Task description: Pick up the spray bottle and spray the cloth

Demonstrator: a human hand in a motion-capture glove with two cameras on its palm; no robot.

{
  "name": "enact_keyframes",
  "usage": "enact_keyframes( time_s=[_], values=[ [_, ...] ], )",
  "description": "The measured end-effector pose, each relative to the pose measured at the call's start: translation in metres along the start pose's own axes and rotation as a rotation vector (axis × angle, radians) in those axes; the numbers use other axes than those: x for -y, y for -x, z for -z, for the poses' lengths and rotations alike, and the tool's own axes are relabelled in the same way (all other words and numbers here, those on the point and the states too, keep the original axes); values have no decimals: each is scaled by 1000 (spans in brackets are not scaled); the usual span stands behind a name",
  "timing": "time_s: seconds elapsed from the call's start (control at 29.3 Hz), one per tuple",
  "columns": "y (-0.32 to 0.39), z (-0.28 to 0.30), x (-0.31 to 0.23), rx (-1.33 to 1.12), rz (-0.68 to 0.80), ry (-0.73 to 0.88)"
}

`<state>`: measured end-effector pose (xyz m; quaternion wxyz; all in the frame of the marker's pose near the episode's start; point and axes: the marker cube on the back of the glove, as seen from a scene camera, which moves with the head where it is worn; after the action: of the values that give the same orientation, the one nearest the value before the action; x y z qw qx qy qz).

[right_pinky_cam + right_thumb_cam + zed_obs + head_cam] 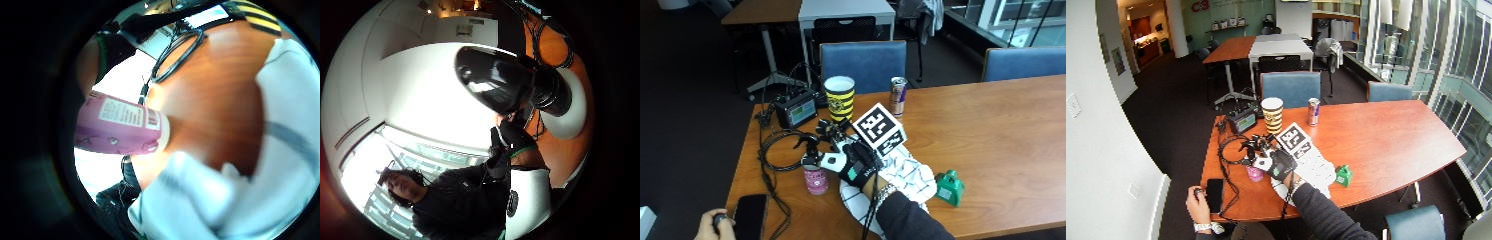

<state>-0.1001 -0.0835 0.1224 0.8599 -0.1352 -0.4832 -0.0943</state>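
A pink spray bottle [816,181] with a black spray head stands upright near the table's left side, just left of the cloth. My gloved right hand [854,167] is wrapped round its top, fingers curled about the head and neck. In the thumb side palm view the black spray head [495,82] is close. The little finger side palm view shows the pink labelled body [120,125] hanging below the palm over the wood. A white cloth [909,175] with dark lines lies crumpled on the table under my forearm; it also shows as cloth [285,150]. I cannot tell whether the bottle's base touches the table.
Behind the hand stand a yellow-and-black cup [840,97], a drink can [897,96] and a small black screen device [796,111]. Looped cables [776,150] lie left of the bottle. A green object [949,188] sits right of the cloth. A phone [750,212] lies near the bare left hand [710,226].
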Motion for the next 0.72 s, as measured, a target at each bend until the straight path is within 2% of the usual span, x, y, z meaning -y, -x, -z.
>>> enact_keyframes(
  time_s=[0.17, 0.38, 0.72],
  values=[
    [24, 28, -10, -97, 40, -41],
    [48, 51, -41, -227, 49, -15],
    [92, 31, -112, -441, 199, 243]
  ],
)
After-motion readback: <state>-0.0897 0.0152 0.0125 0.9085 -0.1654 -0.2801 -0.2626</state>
